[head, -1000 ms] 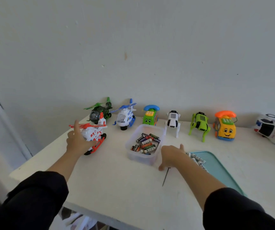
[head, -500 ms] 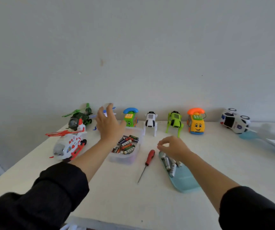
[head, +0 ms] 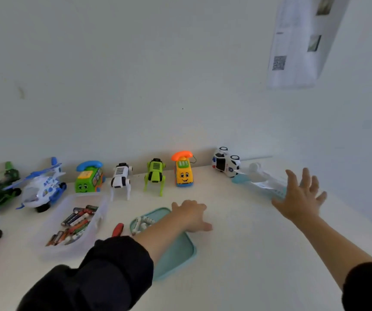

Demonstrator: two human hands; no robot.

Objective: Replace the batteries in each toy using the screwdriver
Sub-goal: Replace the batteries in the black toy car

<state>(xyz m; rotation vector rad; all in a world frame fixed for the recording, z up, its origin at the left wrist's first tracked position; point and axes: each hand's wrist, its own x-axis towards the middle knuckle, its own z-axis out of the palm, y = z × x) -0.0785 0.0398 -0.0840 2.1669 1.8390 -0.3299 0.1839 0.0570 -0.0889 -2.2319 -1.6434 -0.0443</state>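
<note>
1. White table (head: 236,254) w/ toy row along the wall
2. Clear tub (head: 101,212) of batteries (head: 75,223) at left, teal tray (head: 178,252) beside it
3. Right hand (head: 299,196) raised, fingers spread, holding nothing, near blurred item at right
4. Left hand (head: 191,215) on tray's far edge, fingers relaxed
5. Red screwdriver (head: 117,229) btwn tub & tray, partly hidden by sleeve
</note>
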